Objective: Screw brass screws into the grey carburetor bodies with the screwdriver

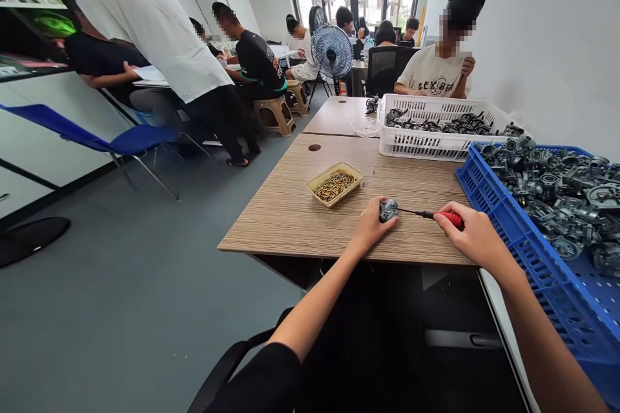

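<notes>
My left hand [372, 227] is closed around a small grey metal carburetor [388, 210], held low over the front part of the wooden table [281, 219]. In my right hand [467, 232] is a screwdriver [450, 218] with a red handle, the fingers wrapped round it. Its dark shaft points left, and the tip meets the carburetor's right side; the exact spot of contact is too small to make out. Just beyond my left hand stands a cream tray [323, 201] filled with small brass-coloured parts. A few tiny pieces lie beside that tray.
A blue crate [527, 222] heaped with carburetors stands close by my right arm. Behind it is a white basket [421, 150] with more dark metal parts. Across the table sits a person [436, 71]. A blue chair [140, 139] and a standing person [150, 19] are at left.
</notes>
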The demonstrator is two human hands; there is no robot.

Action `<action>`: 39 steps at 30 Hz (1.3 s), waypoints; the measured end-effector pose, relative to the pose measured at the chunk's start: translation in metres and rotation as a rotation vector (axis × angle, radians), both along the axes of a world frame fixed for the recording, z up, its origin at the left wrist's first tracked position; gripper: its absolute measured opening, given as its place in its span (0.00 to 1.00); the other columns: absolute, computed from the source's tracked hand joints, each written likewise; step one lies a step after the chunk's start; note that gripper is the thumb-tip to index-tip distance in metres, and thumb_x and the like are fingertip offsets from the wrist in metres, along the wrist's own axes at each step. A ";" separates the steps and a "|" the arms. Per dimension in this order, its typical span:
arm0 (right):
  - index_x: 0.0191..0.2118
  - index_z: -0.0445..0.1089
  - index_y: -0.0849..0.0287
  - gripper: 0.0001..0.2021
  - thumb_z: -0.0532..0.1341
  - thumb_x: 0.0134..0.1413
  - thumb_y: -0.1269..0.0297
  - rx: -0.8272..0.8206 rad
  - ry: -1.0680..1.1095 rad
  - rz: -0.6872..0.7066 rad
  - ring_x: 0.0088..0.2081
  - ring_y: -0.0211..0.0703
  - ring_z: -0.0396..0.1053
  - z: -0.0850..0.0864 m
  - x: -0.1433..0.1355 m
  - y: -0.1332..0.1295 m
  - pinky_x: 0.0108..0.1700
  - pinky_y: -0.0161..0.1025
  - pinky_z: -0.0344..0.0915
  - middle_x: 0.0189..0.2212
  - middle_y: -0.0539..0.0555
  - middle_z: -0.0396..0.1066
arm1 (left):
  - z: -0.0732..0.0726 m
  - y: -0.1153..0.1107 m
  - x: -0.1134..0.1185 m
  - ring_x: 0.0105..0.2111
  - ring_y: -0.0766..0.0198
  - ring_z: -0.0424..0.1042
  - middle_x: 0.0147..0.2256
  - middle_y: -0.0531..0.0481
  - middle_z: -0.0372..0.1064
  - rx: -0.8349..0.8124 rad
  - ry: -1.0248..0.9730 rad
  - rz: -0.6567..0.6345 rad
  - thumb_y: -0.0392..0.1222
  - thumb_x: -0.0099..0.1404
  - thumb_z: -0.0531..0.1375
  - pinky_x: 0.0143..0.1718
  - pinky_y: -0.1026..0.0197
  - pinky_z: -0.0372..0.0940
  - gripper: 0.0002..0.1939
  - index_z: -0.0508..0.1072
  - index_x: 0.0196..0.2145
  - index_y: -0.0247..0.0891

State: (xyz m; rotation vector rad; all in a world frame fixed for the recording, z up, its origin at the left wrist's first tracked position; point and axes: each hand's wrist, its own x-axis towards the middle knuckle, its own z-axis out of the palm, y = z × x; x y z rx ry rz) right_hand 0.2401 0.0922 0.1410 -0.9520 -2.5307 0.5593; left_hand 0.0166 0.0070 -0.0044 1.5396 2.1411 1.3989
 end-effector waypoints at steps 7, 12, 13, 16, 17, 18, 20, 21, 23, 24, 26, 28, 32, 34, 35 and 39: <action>0.33 0.72 0.51 0.14 0.56 0.63 0.50 0.011 -0.061 -0.015 0.29 0.48 0.72 -0.009 -0.004 0.000 0.34 0.41 0.60 0.26 0.52 0.76 | -0.002 0.001 0.000 0.57 0.52 0.70 0.56 0.43 0.69 -0.004 0.009 -0.025 0.47 0.65 0.67 0.60 0.50 0.65 0.28 0.63 0.58 0.41; 0.33 0.72 0.51 0.14 0.57 0.63 0.50 -0.005 -0.084 -0.022 0.29 0.48 0.72 -0.009 -0.004 0.000 0.35 0.40 0.60 0.26 0.52 0.76 | -0.001 0.001 0.000 0.58 0.52 0.70 0.56 0.43 0.69 -0.011 0.003 -0.015 0.47 0.65 0.67 0.60 0.50 0.65 0.29 0.63 0.59 0.42; 0.33 0.71 0.51 0.14 0.57 0.63 0.50 -0.010 -0.089 -0.019 0.29 0.48 0.72 -0.009 -0.005 -0.001 0.35 0.40 0.60 0.26 0.51 0.76 | -0.001 0.001 0.000 0.57 0.52 0.70 0.56 0.43 0.69 -0.009 0.006 -0.016 0.47 0.65 0.67 0.60 0.50 0.65 0.29 0.63 0.59 0.42; 0.32 0.71 0.51 0.14 0.56 0.63 0.50 -0.013 -0.085 -0.006 0.28 0.47 0.71 -0.010 -0.006 -0.001 0.34 0.40 0.59 0.25 0.51 0.75 | -0.001 0.000 -0.001 0.57 0.52 0.70 0.56 0.43 0.69 -0.002 0.015 -0.013 0.47 0.64 0.67 0.60 0.50 0.66 0.29 0.64 0.59 0.41; 0.32 0.71 0.51 0.14 0.56 0.63 0.49 -0.010 -0.079 -0.001 0.28 0.47 0.71 -0.010 -0.006 -0.002 0.34 0.40 0.59 0.25 0.52 0.75 | -0.001 0.000 -0.001 0.57 0.52 0.70 0.56 0.43 0.69 0.000 0.016 -0.012 0.46 0.64 0.68 0.60 0.50 0.66 0.29 0.64 0.59 0.41; 0.32 0.71 0.51 0.15 0.56 0.63 0.49 -0.007 -0.073 0.001 0.28 0.47 0.71 -0.010 -0.006 -0.003 0.34 0.40 0.59 0.25 0.52 0.75 | -0.001 0.000 -0.001 0.57 0.52 0.70 0.56 0.43 0.69 0.000 0.014 -0.009 0.46 0.64 0.68 0.60 0.50 0.66 0.29 0.64 0.60 0.41; 0.33 0.71 0.52 0.15 0.55 0.64 0.49 0.001 -0.062 0.001 0.28 0.48 0.71 -0.010 -0.007 -0.004 0.33 0.40 0.59 0.26 0.52 0.75 | -0.001 0.000 -0.001 0.57 0.52 0.70 0.56 0.43 0.69 -0.005 0.002 -0.004 0.46 0.65 0.67 0.60 0.50 0.65 0.29 0.64 0.60 0.42; 0.33 0.71 0.52 0.15 0.55 0.64 0.49 0.005 -0.060 0.001 0.28 0.48 0.71 -0.011 -0.008 -0.006 0.32 0.40 0.59 0.26 0.53 0.76 | -0.001 0.000 -0.001 0.57 0.52 0.70 0.56 0.43 0.69 -0.007 -0.006 -0.003 0.46 0.65 0.67 0.60 0.50 0.65 0.29 0.64 0.60 0.42; 0.34 0.70 0.52 0.14 0.55 0.64 0.49 0.016 -0.061 -0.001 0.28 0.48 0.71 -0.011 -0.008 -0.008 0.31 0.40 0.58 0.26 0.53 0.76 | -0.001 0.000 -0.002 0.57 0.52 0.70 0.56 0.42 0.69 -0.008 -0.020 -0.004 0.46 0.64 0.67 0.60 0.50 0.65 0.30 0.63 0.60 0.41; 0.34 0.70 0.52 0.14 0.55 0.64 0.49 0.023 -0.065 -0.003 0.28 0.48 0.71 -0.011 -0.009 -0.009 0.31 0.40 0.58 0.26 0.53 0.76 | -0.001 0.000 -0.002 0.57 0.52 0.70 0.56 0.42 0.69 -0.005 -0.023 -0.004 0.46 0.64 0.67 0.61 0.50 0.64 0.30 0.63 0.60 0.41; 0.35 0.70 0.51 0.14 0.55 0.64 0.49 0.041 -0.077 -0.009 0.27 0.47 0.70 -0.012 -0.009 -0.011 0.30 0.39 0.57 0.26 0.53 0.75 | -0.001 0.000 -0.002 0.58 0.53 0.70 0.57 0.42 0.69 0.003 -0.024 -0.006 0.47 0.65 0.67 0.62 0.50 0.64 0.29 0.63 0.60 0.41; 0.35 0.70 0.51 0.13 0.55 0.64 0.50 0.052 -0.087 -0.018 0.26 0.47 0.70 -0.013 -0.009 -0.011 0.31 0.39 0.56 0.25 0.52 0.75 | -0.001 0.000 -0.002 0.58 0.53 0.69 0.57 0.42 0.69 0.011 -0.023 -0.010 0.47 0.65 0.67 0.62 0.51 0.63 0.29 0.63 0.60 0.41; 0.34 0.70 0.51 0.14 0.56 0.64 0.49 0.025 -0.061 -0.046 0.29 0.49 0.72 -0.016 -0.010 -0.007 0.33 0.40 0.58 0.26 0.52 0.76 | -0.002 0.000 -0.002 0.58 0.53 0.69 0.57 0.42 0.68 0.014 -0.017 -0.020 0.46 0.65 0.67 0.62 0.51 0.63 0.28 0.63 0.59 0.40; 0.32 0.71 0.52 0.14 0.57 0.63 0.49 -0.007 -0.019 -0.056 0.30 0.48 0.72 -0.017 -0.011 -0.004 0.33 0.40 0.59 0.27 0.53 0.77 | -0.002 0.000 -0.002 0.58 0.53 0.69 0.57 0.42 0.68 0.016 -0.011 -0.024 0.46 0.65 0.67 0.62 0.51 0.63 0.29 0.63 0.60 0.40; 0.32 0.71 0.52 0.15 0.57 0.62 0.49 -0.023 -0.001 -0.058 0.30 0.48 0.72 -0.017 -0.011 -0.003 0.33 0.40 0.60 0.27 0.53 0.77 | -0.002 0.000 -0.002 0.58 0.53 0.69 0.56 0.42 0.68 0.017 -0.009 -0.026 0.47 0.65 0.66 0.62 0.51 0.63 0.29 0.63 0.60 0.40; 0.31 0.70 0.52 0.16 0.57 0.62 0.48 -0.040 -0.002 -0.067 0.29 0.47 0.72 -0.017 -0.013 -0.003 0.34 0.40 0.60 0.27 0.53 0.76 | -0.002 0.000 -0.002 0.59 0.53 0.69 0.57 0.42 0.68 0.011 0.001 -0.035 0.47 0.66 0.66 0.62 0.50 0.63 0.29 0.62 0.60 0.41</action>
